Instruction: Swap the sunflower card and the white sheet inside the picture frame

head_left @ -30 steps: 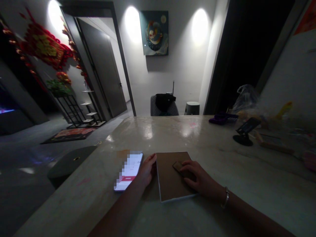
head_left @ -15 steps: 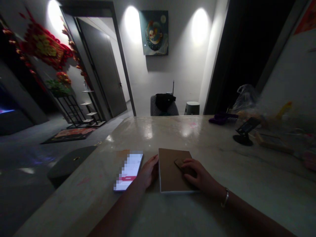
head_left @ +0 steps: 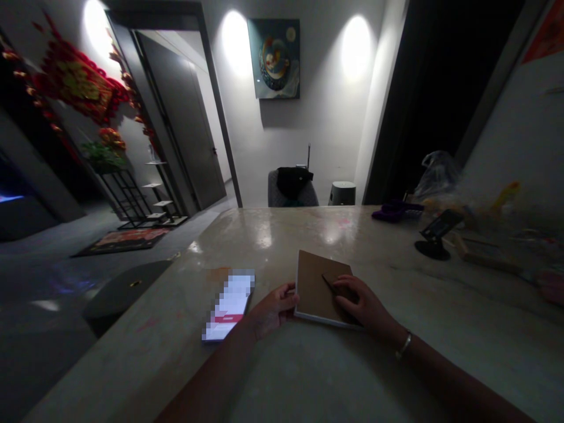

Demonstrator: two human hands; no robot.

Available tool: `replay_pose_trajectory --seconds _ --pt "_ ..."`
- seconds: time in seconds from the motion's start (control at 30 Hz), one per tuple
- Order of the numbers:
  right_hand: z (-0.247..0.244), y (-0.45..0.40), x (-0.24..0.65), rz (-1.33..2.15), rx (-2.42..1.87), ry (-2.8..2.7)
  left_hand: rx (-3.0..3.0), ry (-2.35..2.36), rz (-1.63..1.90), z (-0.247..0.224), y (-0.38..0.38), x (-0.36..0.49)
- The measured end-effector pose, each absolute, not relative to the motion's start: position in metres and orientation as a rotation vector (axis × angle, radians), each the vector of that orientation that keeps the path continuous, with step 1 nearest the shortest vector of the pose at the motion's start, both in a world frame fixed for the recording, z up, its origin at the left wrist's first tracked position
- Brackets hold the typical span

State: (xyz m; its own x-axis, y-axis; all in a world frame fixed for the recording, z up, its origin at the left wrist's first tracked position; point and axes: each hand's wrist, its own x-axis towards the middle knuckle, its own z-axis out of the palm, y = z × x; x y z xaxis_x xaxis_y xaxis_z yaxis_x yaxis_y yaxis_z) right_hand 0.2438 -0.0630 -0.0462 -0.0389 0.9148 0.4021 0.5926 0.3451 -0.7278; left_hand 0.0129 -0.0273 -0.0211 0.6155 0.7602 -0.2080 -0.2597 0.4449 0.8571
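Observation:
A closed notebook (head_left: 318, 296) with a plain brown cover and pale page edges is on the marble table, turned at a slant. My left hand (head_left: 277, 306) grips its left edge, thumb on the near side and fingers curled at the border. Over the right part of the cover rests my right hand (head_left: 363, 302), its fingers bent around a thin dark pen (head_left: 328, 283) whose far end points up and left. Most of the pen is hidden by the fingers. Left of my left hand lies a phone (head_left: 233, 299) with its screen lit and partly pixelated.
Along the table's (head_left: 273, 235) right side are a black phone stand (head_left: 434, 247), a purple cloth (head_left: 392, 211), a wooden tray (head_left: 484, 255) and a clear plastic bag (head_left: 436, 173). A chair (head_left: 293, 191) stands beyond the far edge, and a dark stool (head_left: 127, 291) at the left.
The notebook has shifted right and away from me and turned to a slant. Both hands moved with it, and my left fingers now hold its edge. The phone stays put.

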Motion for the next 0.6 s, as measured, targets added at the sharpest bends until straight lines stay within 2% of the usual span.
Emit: replay_pose_trajectory --seconds 0.33,0.6 --pt "-0.0377 -0.0642 0.2434 0.594 -1.325 -1.672 0.853 0.669 0.717 -0.0212 -0.0278 0.0139" --pt "-0.0417 -0.0648 0.2439 0.566 -1.31 -1.739 0.829 0.74 0.733 -0.0191 -0.0282 0.0197"
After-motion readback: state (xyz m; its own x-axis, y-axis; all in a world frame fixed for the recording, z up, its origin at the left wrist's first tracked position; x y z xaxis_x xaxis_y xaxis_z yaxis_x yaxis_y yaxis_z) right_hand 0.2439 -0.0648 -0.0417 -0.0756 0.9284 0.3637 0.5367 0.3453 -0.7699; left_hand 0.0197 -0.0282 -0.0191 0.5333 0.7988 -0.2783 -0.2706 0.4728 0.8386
